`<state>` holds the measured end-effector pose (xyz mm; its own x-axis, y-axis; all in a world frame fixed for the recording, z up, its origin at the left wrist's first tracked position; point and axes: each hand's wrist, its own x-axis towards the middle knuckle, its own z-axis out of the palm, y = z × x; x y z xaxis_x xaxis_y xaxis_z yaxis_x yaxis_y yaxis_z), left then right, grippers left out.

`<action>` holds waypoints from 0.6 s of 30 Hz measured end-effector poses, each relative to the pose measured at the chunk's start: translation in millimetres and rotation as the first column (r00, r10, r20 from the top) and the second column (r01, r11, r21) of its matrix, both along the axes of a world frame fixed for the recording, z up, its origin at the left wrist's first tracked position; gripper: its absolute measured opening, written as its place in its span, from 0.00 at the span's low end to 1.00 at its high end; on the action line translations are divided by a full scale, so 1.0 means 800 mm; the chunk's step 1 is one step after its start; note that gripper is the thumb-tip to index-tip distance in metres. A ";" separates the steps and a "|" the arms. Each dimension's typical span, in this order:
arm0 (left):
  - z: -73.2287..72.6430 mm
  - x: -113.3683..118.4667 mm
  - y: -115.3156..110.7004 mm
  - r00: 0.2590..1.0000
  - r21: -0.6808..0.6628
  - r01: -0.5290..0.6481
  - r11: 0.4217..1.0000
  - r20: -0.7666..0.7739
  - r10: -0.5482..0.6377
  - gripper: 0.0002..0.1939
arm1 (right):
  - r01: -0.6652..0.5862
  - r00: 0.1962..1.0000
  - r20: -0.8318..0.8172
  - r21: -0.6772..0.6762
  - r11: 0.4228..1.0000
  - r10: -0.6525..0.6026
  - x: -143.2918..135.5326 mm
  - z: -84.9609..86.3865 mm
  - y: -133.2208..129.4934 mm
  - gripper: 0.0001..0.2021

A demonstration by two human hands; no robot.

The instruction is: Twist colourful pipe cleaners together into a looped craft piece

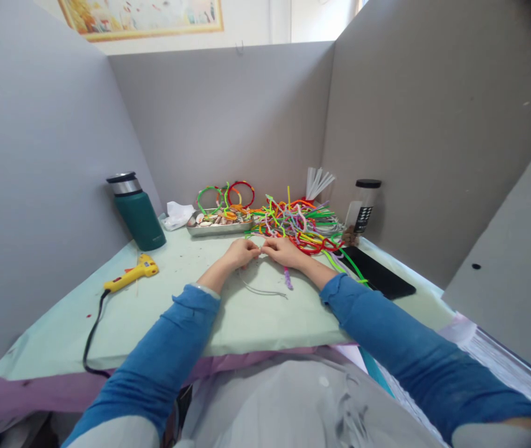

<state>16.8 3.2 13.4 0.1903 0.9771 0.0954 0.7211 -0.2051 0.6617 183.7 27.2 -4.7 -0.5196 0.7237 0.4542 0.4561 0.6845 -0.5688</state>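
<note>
My left hand [243,253] and my right hand [281,251] meet over the middle of the table, fingertips pinched close together. Between them they hold a thin grey cord [265,292], whose loose ends curve over the tabletop towards me. Exactly how the cord runs at the fingertips is too small to make out. A short purple twisted pipe cleaner piece [288,278] lies just beside my right hand. Behind the hands is a heap of coloured pipe cleaners [300,221], red, green, yellow, orange and lilac.
A metal tray [221,229] holds small pieces, with coloured rings [241,195] behind it. On the left stand a green bottle [140,214] and a yellow glue gun [132,274] with a black cable. To the right are a clear bottle [364,205] and a black flat pad [381,274]. Grey partitions [223,112] enclose the table.
</note>
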 end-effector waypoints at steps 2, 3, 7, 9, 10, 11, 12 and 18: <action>-0.001 -0.001 0.001 1.000 0.001 0.005 1.000 -0.002 -0.005 0.12 | 0.003 1.000 0.004 0.005 1.000 -0.003 0.000 0.000 -0.001 0.09; -0.002 -0.001 0.001 1.000 0.003 0.007 1.000 -0.001 -0.007 0.12 | 0.002 1.000 0.006 0.007 1.000 -0.002 0.000 0.001 -0.001 0.09; -0.002 -0.001 0.002 1.000 -0.001 0.007 1.000 0.002 -0.007 0.13 | 0.000 1.000 0.018 0.014 1.000 0.000 0.000 0.001 -0.001 0.09; -0.002 -0.001 0.001 1.000 -0.008 0.004 1.000 0.010 -0.004 0.13 | 0.001 1.000 0.022 0.017 1.000 -0.002 0.000 0.001 -0.001 0.09; -0.001 -0.001 0.001 1.000 -0.010 0.002 1.000 0.014 -0.002 0.13 | 0.002 1.000 0.024 0.019 1.000 -0.002 0.000 0.001 -0.001 0.09; -0.001 0.000 0.000 1.000 -0.012 0.001 1.000 0.016 -0.001 0.13 | 0.002 1.000 0.025 0.021 1.000 -0.002 0.000 0.001 -0.001 0.09; 0.000 0.000 -0.001 1.000 -0.013 0.001 1.000 0.015 -0.001 0.13 | 0.001 1.000 0.028 0.021 1.000 -0.002 0.000 0.001 -0.001 0.09; 0.001 0.001 -0.003 1.000 -0.011 0.002 1.000 -0.015 -0.002 0.12 | 0.013 0.999 0.036 0.014 1.000 -0.013 0.000 0.002 -0.002 0.09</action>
